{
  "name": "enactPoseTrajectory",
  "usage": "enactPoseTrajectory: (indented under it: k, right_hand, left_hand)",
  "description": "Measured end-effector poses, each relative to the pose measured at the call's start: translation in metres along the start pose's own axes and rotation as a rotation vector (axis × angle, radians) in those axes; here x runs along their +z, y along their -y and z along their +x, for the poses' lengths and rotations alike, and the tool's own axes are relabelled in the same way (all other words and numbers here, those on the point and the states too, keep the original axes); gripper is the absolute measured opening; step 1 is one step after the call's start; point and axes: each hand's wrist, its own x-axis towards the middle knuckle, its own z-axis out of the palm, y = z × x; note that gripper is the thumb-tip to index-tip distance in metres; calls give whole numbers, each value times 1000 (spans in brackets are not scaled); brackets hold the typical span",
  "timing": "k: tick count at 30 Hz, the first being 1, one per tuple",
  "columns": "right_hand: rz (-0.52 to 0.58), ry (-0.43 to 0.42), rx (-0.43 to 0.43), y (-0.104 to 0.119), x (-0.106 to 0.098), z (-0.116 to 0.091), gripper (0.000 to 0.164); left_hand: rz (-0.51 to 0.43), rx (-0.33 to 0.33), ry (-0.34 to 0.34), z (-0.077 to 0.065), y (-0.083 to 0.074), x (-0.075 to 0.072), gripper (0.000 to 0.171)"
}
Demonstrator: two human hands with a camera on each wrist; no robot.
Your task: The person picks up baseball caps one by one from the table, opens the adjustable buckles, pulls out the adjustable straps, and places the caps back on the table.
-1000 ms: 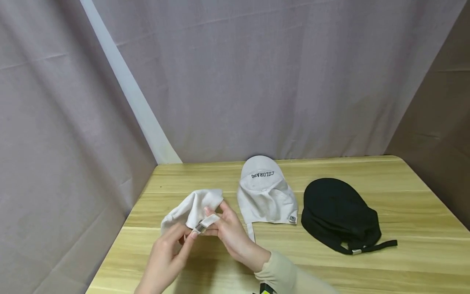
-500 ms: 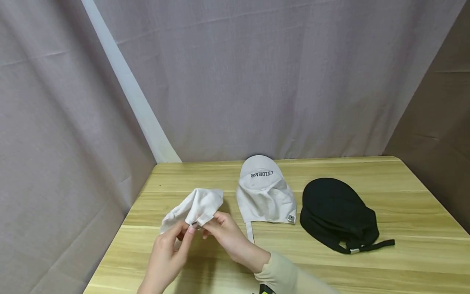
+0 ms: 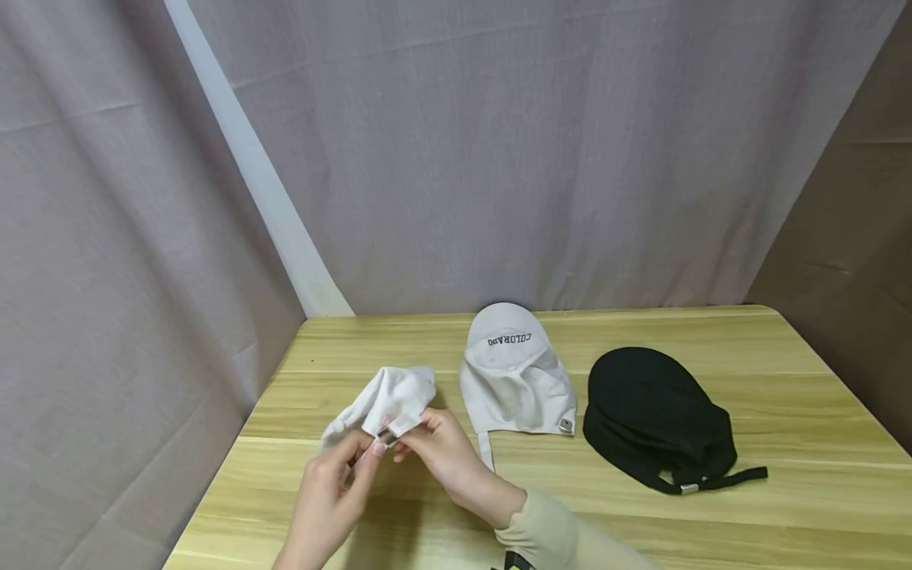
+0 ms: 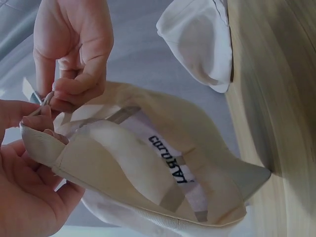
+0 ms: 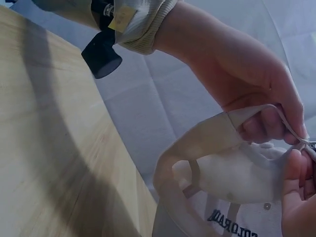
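Note:
An off-white baseball cap is held up over the left part of the table, its back strap towards me. My left hand pinches the strap at its metal buckle. Close on the right, my right hand pinches the strap beside the buckle, thumb and fingers together. The left wrist view looks into the cap's opening, where the sweatband and dark COLORADO lettering show. Fingers of both hands partly cover the buckle and the strap end.
A second off-white cap with COLORADO lettering lies on the wooden table, its strap hanging loose. To its right is a black cap with a metal buckle and trailing strap. Grey curtain stands behind the table.
The right hand's thumb and fingers have shifted from the upturned strap end to the strap just right of the buckle. That strap end is now mostly covered. The left hand keeps its pinch.

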Motion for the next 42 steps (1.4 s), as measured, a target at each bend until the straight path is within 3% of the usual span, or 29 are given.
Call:
enactPoseTrajectory:
  k: [8, 16, 26, 35, 42]
  right_hand:
    - [28, 21, -12, 4, -4, 1, 29]
    - [19, 48, -12, 1, -2, 0, 29]
    - [23, -21, -2, 6, -11, 3, 24]
    - [8, 47, 27, 3, -7, 1, 31]
    - [-10, 25, 2, 2, -8, 2, 30]
  left_hand:
    - [-16, 22, -4, -4, 3, -4, 28]
    - [-24, 9, 42, 0, 1, -2, 27]
    - [14, -21, 55, -2, 0, -7, 30]
    - [8, -9, 53, 3, 1, -4, 26]
    - [14, -19, 60, 1, -1, -4, 28]
